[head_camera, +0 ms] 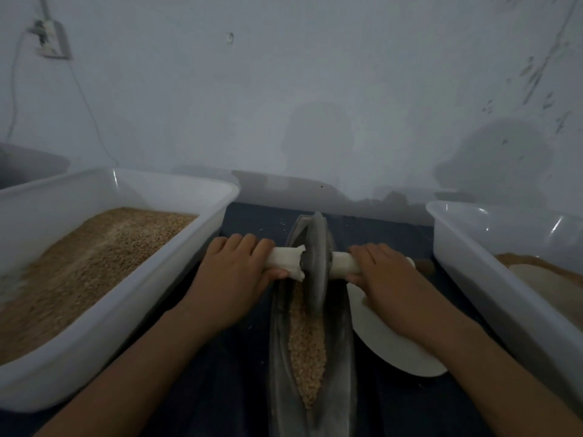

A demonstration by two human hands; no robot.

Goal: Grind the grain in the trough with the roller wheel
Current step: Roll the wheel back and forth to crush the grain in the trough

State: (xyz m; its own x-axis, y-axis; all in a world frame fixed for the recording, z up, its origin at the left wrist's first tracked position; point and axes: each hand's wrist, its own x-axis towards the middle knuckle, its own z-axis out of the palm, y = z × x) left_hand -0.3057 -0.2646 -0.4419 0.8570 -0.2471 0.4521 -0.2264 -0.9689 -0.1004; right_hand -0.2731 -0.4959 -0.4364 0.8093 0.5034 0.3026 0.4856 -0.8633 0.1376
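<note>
Closest to you, the near tip of the dark trough (277, 357) runs out of the bottom of the view, and the grain (307, 345) lies in a narrow line along its groove, thinning to a point at your end. It looks whole and coarse, so judge the grinding as barely begun here.

Further up, your left hand (233, 272) is wrapped around the left end of the white handle (285, 263), and your right hand (383, 272) is wrapped around the right end. Between them the roller wheel (317, 263) stands on edge in the groove, towards the far end of the trough.

Watch your balance: if one hand presses harder, the wheel could tilt, climb the trough wall and throw grain onto the dark surface. The wrapping by your left thumb looks ragged, so it may slip or twist in your grip. A flat white disc (394, 348) lies under your right forearm, touching the trough's side; a low wrist could snag it.

To the left sits a white tub of grain (94, 253); to the right, another white tub (473, 247). Beyond is the pale wall (299, 89).
</note>
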